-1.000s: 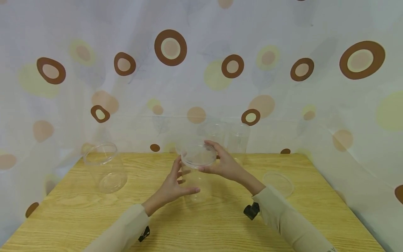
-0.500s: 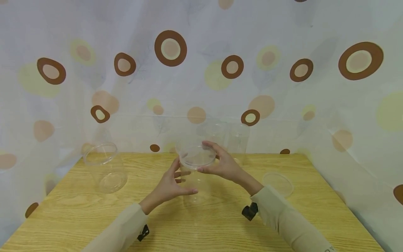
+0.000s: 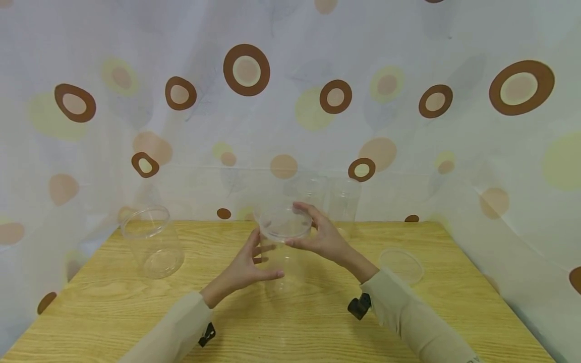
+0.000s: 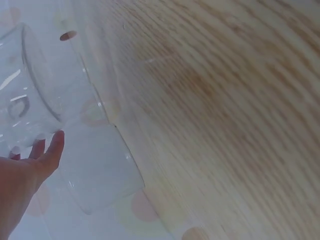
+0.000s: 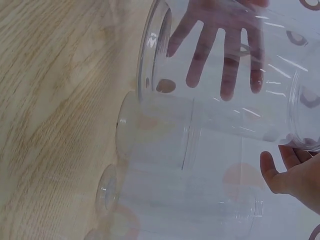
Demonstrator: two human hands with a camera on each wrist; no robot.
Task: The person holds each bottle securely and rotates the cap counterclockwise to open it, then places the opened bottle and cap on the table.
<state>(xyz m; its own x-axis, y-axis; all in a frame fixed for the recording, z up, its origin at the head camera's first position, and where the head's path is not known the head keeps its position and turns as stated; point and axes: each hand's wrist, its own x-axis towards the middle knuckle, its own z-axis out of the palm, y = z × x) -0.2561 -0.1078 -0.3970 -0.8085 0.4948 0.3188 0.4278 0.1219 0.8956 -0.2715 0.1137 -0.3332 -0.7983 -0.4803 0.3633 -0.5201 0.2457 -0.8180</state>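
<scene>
A clear plastic jar stands upright at mid-table between the two hands, a round clear lid across its top. My left hand grips the jar's side, thumb toward me and fingers round the far side. From the right, my right hand spans the lid's rim between thumb and fingers. Through the jar wall in the right wrist view, the left hand's spread fingers show, with the right hand at the lid end. In the left wrist view, fingertips lie against the see-through jar.
To the left on the wooden table is an open clear jar. Another clear disc-shaped lid lies flat at right. Clear jars stand at the back, before a dotted curtain; the hands partly hide them.
My left hand has shifted very slightly left along with the jar. Both hands keep their hold on the jar and lid; the other things have not moved.
</scene>
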